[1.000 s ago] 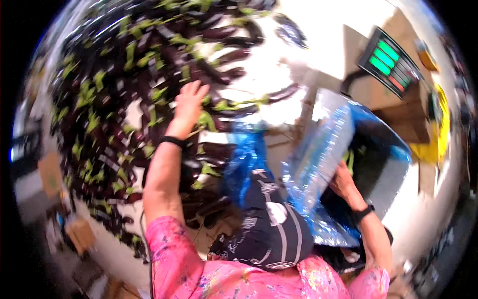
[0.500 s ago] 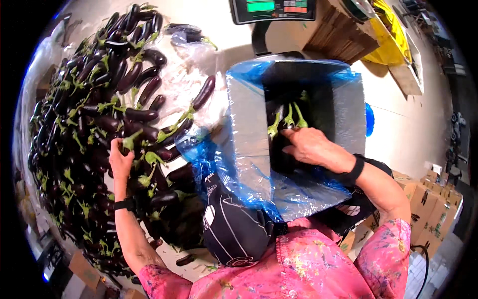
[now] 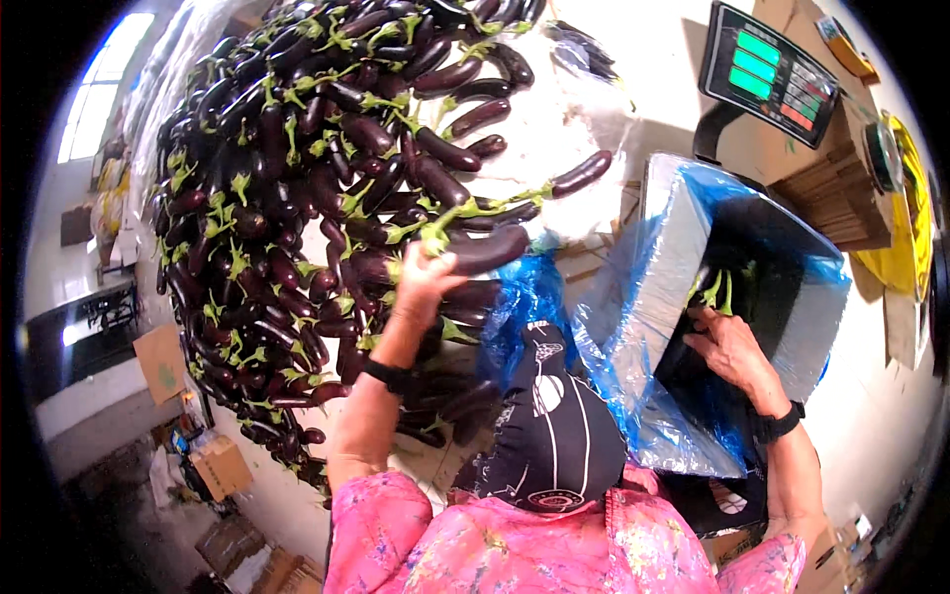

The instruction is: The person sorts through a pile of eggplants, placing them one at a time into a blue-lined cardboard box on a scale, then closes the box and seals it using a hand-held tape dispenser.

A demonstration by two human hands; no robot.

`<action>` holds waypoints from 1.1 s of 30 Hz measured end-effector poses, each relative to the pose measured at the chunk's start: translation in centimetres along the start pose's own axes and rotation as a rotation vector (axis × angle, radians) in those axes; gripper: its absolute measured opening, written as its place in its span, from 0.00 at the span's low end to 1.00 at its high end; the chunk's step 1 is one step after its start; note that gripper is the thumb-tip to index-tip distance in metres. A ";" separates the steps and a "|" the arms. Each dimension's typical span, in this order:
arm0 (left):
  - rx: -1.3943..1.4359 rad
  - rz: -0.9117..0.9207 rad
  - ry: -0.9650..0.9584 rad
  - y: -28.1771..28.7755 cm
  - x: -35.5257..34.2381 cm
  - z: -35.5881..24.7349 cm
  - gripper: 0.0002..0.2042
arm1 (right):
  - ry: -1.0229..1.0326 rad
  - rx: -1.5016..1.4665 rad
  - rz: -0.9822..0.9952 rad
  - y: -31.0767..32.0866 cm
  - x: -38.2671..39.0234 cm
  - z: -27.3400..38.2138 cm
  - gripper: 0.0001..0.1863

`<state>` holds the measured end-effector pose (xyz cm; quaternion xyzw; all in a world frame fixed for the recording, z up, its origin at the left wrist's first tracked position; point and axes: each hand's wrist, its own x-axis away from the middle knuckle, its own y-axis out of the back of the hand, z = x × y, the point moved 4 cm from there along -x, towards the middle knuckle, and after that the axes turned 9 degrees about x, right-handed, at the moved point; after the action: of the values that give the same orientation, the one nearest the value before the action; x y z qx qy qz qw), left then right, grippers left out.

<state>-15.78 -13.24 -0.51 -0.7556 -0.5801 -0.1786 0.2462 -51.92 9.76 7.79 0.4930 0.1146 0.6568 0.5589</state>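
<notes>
My left hand (image 3: 424, 285) is closed around the stem end of a dark purple eggplant (image 3: 487, 251) at the right side of a large heap of eggplants (image 3: 287, 218). That eggplant points to the right, its green stalk rising by my fingers. Inside a box (image 3: 665, 213) lined with blue plastic film (image 3: 618, 342), my right hand (image 3: 734, 354) curls its fingers at the top of an eggplant there. Green stalks (image 3: 714, 290) of several eggplants stick up beside those fingertips. The dark inside of the box hides most of their bodies.
A scale display (image 3: 767, 74) on a post stands behind the box. Stacked flat cardboard (image 3: 831, 198) and a yellow sheet (image 3: 905, 198) are at the far right. A few eggplants (image 3: 584, 51) lie in clear plastic at the back. Another cardboard box (image 3: 220, 467) sits at lower left.
The view has swung left, so the box and scale appear farther right. My left hand has drawn an eggplant up from the heap. My right hand stays in the box, fingers more curled.
</notes>
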 end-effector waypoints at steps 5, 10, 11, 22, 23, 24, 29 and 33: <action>0.386 -0.073 0.098 -3.5 -0.2 7.0 0.19 | -0.018 0.048 0.040 -0.8 -0.5 -1.1 0.13; 0.206 -0.164 0.112 -5.4 -2.4 9.0 0.19 | -0.096 -0.003 0.082 -0.4 -0.8 -0.5 0.15; 0.039 -0.118 0.158 -5.5 -2.7 9.1 0.20 | -0.098 -0.007 0.090 -0.5 -0.7 -0.8 0.16; -0.845 -0.218 -0.768 -0.8 -10.2 -2.3 0.10 | -0.072 0.007 0.096 -0.8 -0.6 -1.0 0.12; -0.965 -0.287 -0.860 -0.5 -11.2 -4.1 0.14 | -0.091 0.030 0.087 -1.0 -0.4 -1.6 0.12; -1.090 -0.395 -0.884 2.2 -13.3 -4.4 0.18 | -0.096 0.049 0.080 -1.1 -0.4 -1.7 0.12; -1.398 -0.561 -0.269 11.5 -18.4 -2.7 0.28 | -0.139 -0.037 0.101 -0.3 -0.9 -0.5 0.12; -1.628 -0.436 -0.353 9.3 -17.1 -3.3 0.25 | -0.203 -0.007 0.050 1.2 -0.8 -0.3 0.09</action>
<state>-11.24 -30.60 -8.85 -0.5854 -0.4332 -0.4621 -0.5061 -53.00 8.80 8.04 0.5579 0.0426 0.6177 0.5527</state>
